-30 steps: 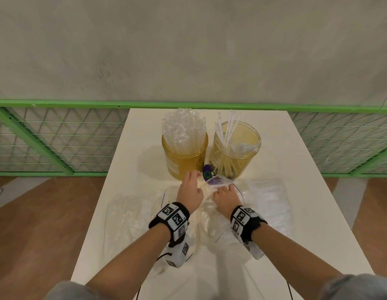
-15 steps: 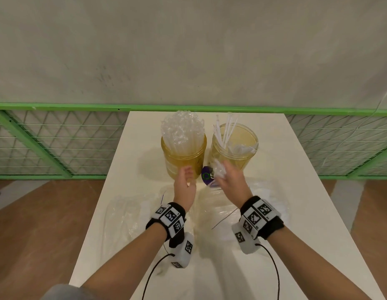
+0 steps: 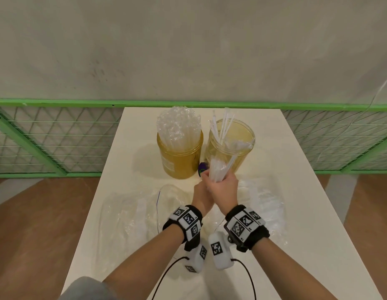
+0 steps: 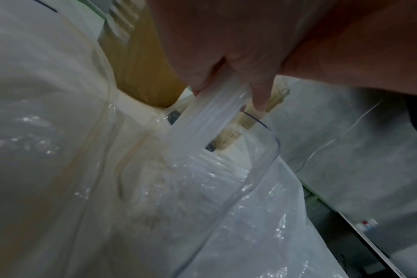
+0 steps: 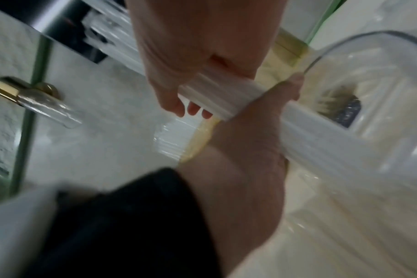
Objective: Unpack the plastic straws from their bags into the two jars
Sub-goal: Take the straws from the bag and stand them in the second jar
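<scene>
Two yellow jars stand at the table's far end. The left jar [image 3: 180, 161] is packed with clear straws; the right jar [image 3: 231, 146] holds only a few. My right hand [image 3: 223, 187] grips a bundle of white straws [image 3: 219, 167] just in front of the right jar, tips pointing up toward it. My left hand [image 3: 200, 194] sits under and behind the right one. In the left wrist view its fingers [image 4: 259, 94] pinch the same bundle [image 4: 202, 129], whose lower end still reaches into an open clear bag [image 4: 226, 216]. In the right wrist view both hands close round the bundle [image 5: 226, 101].
Crumpled clear bags lie on the white table [image 3: 296, 169] to the left [image 3: 132, 213] and right [image 3: 259, 198] of my hands. A small purple label [image 3: 202, 167] shows between the jars. A green mesh fence [image 3: 58, 137] and a wall run behind the table.
My right hand has risen from the bag with a bundle of straws toward the right jar. The left hand has slid right, under it, onto the same bundle.
</scene>
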Demonstrator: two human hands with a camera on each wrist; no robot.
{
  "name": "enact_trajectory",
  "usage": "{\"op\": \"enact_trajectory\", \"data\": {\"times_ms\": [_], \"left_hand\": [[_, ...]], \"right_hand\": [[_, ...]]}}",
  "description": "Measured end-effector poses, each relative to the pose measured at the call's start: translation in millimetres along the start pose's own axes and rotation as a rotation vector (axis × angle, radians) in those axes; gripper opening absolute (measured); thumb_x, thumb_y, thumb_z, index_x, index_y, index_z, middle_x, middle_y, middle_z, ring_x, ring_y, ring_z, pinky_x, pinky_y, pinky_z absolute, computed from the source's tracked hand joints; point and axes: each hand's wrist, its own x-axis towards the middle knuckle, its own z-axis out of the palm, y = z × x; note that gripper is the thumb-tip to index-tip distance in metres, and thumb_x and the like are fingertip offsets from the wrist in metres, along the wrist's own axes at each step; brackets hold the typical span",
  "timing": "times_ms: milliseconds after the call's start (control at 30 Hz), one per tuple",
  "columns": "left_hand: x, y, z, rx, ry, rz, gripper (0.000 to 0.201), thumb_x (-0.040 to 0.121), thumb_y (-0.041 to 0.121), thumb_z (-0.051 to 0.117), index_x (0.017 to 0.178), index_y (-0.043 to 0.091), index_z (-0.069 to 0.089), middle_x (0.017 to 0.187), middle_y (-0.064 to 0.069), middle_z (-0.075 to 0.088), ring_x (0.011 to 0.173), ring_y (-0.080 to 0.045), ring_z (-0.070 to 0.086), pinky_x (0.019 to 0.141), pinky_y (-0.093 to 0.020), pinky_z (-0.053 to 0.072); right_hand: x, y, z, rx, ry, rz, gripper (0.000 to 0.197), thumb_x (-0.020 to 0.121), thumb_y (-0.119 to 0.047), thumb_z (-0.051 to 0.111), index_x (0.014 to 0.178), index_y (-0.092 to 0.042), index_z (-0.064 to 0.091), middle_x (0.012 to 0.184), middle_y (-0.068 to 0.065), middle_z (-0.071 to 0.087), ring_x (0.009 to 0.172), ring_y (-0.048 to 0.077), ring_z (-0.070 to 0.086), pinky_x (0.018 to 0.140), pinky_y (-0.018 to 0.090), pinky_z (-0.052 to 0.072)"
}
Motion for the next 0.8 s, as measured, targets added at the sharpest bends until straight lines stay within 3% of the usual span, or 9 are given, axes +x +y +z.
{"op": "enact_trajectory", "data": {"times_ms": [100, 167, 300, 367, 467, 567, 633, 700, 800], "left_hand": [[-0.6, -3.3, 3.7, 0.092, -0.045, -0.068, 0.028, 0.097, 0.005, 0.038, 0.123, -0.004, 0.045, 0.108, -0.014, 0.058, 0.105, -0.028, 0.054, 0.078, -0.02, 0.038], [-1.2, -9.6, 1.7, 0.057, -0.064, -0.119, 0.033, 0.096, 0.003, 0.043, 0.128, -0.004, 0.045, 0.123, -0.019, 0.056, 0.116, -0.031, 0.054, 0.074, -0.017, 0.042], [5.9, -18.0, 5.2, 0.278, -0.096, -0.064, 0.032, 0.095, 0.015, 0.048, 0.125, 0.002, 0.048, 0.117, -0.019, 0.061, 0.11, -0.031, 0.057, 0.086, -0.029, 0.045], [12.3, -20.7, 5.9, 0.29, -0.106, -0.085, 0.038, 0.094, 0.017, 0.049, 0.13, 0.006, 0.044, 0.12, -0.015, 0.06, 0.109, -0.028, 0.057, 0.085, -0.027, 0.044], [18.2, -29.1, -1.1, 0.037, -0.183, -0.105, 0.056, 0.089, -0.003, 0.046, 0.141, 0.014, 0.034, 0.136, -0.005, 0.049, 0.122, -0.017, 0.047, 0.095, -0.018, 0.038], [25.7, -37.8, -14.6, -0.063, -0.125, -0.109, 0.062, 0.078, -0.02, 0.032, 0.13, 0.011, 0.048, 0.136, -0.006, 0.05, 0.13, -0.018, 0.042, 0.113, -0.033, 0.029], [28.6, -34.8, -22.6, -0.189, -0.005, -0.193, 0.042, 0.087, -0.009, 0.035, 0.116, 0.013, 0.056, 0.129, -0.011, 0.054, 0.124, -0.024, 0.048, 0.11, -0.039, 0.035], [30.4, -25.0, -29.9, -0.461, 0.013, -0.372, 0.021, 0.099, 0.017, 0.036, 0.106, 0.013, 0.056, 0.12, -0.015, 0.055, 0.106, -0.027, 0.056, 0.096, -0.038, 0.046], [35.2, -8.6, -35.0, -0.801, -0.237, -0.613, 0.054, 0.098, 0.05, 0.029, 0.114, 0.005, 0.054, 0.113, -0.023, 0.059, 0.09, -0.035, 0.062, 0.082, -0.042, 0.053]], "right_hand": [[-2.3, 13.1, 4.7, -0.05, 0.006, 0.035, 0.018, 0.076, -0.016, 0.074, 0.086, -0.003, 0.066, 0.081, 0.012, 0.069, 0.071, 0.016, 0.064, 0.069, 0.027, 0.054], [-2.4, 16.7, 5.4, -0.067, -0.003, 0.023, 0.011, 0.078, -0.016, 0.073, 0.079, -0.013, 0.062, 0.07, 0.002, 0.065, 0.065, 0.007, 0.061, 0.063, 0.021, 0.051], [4.8, 26.1, 6.4, -0.101, -0.007, 0.067, 0.013, 0.078, -0.014, 0.072, 0.079, -0.014, 0.059, 0.07, 0.0, 0.062, 0.065, 0.009, 0.06, 0.061, 0.022, 0.051], [8.4, 22.4, 6.9, -0.087, -0.041, 0.075, 0.011, 0.079, -0.011, 0.07, 0.079, -0.013, 0.059, 0.07, -0.002, 0.061, 0.066, 0.008, 0.059, 0.063, 0.025, 0.05], [18.4, 4.6, -0.7, 0.034, 0.001, 0.065, 0.016, 0.082, -0.006, 0.067, 0.077, -0.018, 0.058, 0.072, -0.003, 0.061, 0.069, 0.008, 0.06, 0.065, 0.026, 0.051], [30.4, -20.5, -17.7, 0.144, 0.115, 0.024, 0.008, 0.08, -0.008, 0.068, 0.076, -0.008, 0.061, 0.071, 0.007, 0.062, 0.065, 0.018, 0.063, 0.059, 0.03, 0.052], [34.5, -38.7, -28.2, 0.194, 0.143, -0.034, 0.01, 0.079, -0.007, 0.068, 0.072, -0.006, 0.061, 0.07, 0.009, 0.061, 0.065, 0.017, 0.062, 0.059, 0.029, 0.053], [34.5, -54.4, -33.4, 0.254, 0.159, -0.083, 0.017, 0.078, -0.001, 0.066, 0.066, -0.01, 0.057, 0.067, 0.006, 0.058, 0.061, 0.01, 0.059, 0.058, 0.022, 0.05], [26.0, -67.2, -28.7, 0.317, 0.115, -0.13, 0.015, 0.078, 0.003, 0.066, 0.072, -0.007, 0.056, 0.068, 0.007, 0.058, 0.059, 0.009, 0.059, 0.056, 0.019, 0.049]]}}
